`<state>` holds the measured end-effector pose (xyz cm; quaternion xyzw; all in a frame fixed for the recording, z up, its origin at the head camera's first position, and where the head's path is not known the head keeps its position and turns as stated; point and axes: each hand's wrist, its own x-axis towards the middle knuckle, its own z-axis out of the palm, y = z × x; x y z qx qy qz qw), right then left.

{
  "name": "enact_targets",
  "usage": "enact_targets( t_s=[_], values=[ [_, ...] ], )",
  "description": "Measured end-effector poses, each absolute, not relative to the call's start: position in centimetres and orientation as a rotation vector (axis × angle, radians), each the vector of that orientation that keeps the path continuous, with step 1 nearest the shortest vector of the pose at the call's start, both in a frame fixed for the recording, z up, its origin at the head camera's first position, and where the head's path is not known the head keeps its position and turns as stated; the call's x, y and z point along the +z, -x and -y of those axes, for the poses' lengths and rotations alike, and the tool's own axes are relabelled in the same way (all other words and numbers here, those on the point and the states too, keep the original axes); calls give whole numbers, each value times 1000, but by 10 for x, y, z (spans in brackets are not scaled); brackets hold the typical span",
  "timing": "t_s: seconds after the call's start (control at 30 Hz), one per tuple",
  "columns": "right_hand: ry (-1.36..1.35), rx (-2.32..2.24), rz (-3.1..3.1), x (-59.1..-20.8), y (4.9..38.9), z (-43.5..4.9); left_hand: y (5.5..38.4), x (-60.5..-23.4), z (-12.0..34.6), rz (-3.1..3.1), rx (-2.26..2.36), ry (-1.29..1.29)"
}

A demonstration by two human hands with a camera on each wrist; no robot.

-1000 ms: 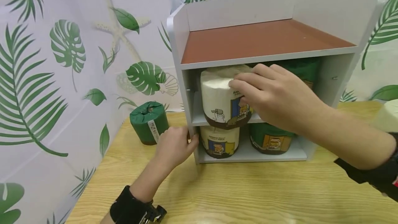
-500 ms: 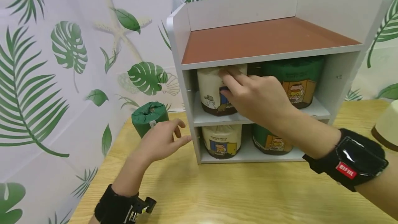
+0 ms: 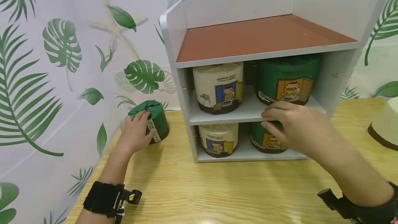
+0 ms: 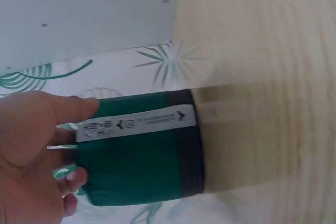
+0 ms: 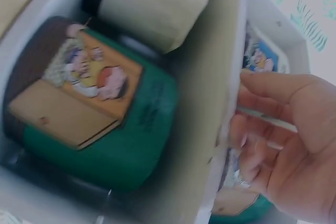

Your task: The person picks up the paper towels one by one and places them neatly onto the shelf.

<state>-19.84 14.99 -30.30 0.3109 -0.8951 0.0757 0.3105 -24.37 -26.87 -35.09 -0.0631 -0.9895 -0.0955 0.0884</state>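
Currently, left hand (image 3: pixel 135 132) grips green roll (image 3: pixel 160 123) at eight o'clock from shelf unit (image 3: pixel 264 39). Right hand (image 3: pixel 298 127) empty, loosely curled; close by middle board (image 3: pixel 249 108).

Head view bright and evenly diffuse, light apparently from above: top of the shelf unit (image 3: pixel 267 39) well lit, inner compartments dimmer. Pale glare on the wood-grain table (image 3: pixel 205 196) at the bottom edge; soft shadow below the small green toilet roll (image 3: pixel 162 122). Print on the upper cream toilet roll (image 3: pixel 205 82) legible. Left wrist view hazy, low contrast. Right wrist view blurred; lettering on the lower green toilet roll (image 5: pixel 152 135) unreadable, its compartment shadowed.
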Motion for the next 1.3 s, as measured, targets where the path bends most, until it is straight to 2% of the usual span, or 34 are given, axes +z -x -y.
enact_targets(
  t_s=[0.17,0.3,0.6,0.9,1.1,1.3],
  values=[
    [-874,259,2354,-310,204,-156,251,-360,270,2844,-207,164],
    [-909,307,2323,-313,205,-159,245,-353,266,2783,-163,208],
    [-965,319,2245,-315,209,-159,201,-310,258,3079,-137,380],
    [-966,309,2257,-314,209,-161,145,-289,218,3239,-155,612],
    [-999,323,2193,-320,213,-160,122,-297,189,3145,-115,878],
    [-991,301,2151,-322,215,-162,116,-305,147,2959,-165,1215]
  ],
)
